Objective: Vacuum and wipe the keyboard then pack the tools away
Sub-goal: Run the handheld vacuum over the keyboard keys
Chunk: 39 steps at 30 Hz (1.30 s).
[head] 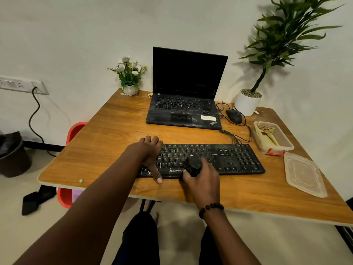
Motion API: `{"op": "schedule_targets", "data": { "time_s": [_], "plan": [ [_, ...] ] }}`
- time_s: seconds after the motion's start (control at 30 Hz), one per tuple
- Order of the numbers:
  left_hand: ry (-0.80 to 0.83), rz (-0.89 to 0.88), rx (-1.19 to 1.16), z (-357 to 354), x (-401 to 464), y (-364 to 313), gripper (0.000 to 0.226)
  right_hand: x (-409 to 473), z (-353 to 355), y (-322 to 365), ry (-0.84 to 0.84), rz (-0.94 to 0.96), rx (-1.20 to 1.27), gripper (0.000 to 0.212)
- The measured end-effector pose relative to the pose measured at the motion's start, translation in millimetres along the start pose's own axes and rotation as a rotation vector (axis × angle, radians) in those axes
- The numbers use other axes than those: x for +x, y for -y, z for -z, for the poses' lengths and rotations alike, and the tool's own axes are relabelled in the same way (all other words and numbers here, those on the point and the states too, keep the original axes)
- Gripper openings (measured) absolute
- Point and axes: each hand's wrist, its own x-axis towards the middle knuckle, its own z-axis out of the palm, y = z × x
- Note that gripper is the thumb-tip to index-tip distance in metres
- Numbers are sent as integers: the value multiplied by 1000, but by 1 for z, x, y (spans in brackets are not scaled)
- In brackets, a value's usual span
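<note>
From the head camera, your left hand (150,150) grips the left end of the black keyboard (236,159), fingers curled over its far edge and thumb stretched down across its near edge. The keyboard lies on the wooden table (107,134) near the front edge, its keys dusty. Your right hand (202,176) is wrapped around a small black handheld vacuum (193,164), whose tip stands on the middle keys. Behind sits an open laptop (187,88) with a mouse (234,115) beside it. At the right, a clear container (284,144) holds a folded cloth (267,134); its lid (303,175) lies separately, nearer you.
</note>
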Motion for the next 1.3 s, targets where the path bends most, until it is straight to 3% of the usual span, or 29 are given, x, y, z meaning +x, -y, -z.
{"op": "schedule_targets", "data": {
  "time_s": [0.3,0.47,0.63,0.87,0.97,1.17,1.3],
  "plan": [
    [-27,-12,-14,-3,-2,2,154,-2,-15,28,104,31,15,47],
    [-28,-16,-13,-1,-5,1,153,1,-8,37,301,-36,205,30],
    [55,-2,-17,3,-14,13,157,11,10,20,84,-106,231,42],
    [81,51,3,-1,-17,37,152,6,-9,23,102,14,87,56],
    [74,53,23,2,-15,33,152,0,-19,33,129,68,82,50],
    [65,57,23,2,-15,32,151,-1,-23,54,261,113,71,42],
    [65,63,10,0,-14,34,154,11,-4,55,517,69,137,38]
  ]
}}
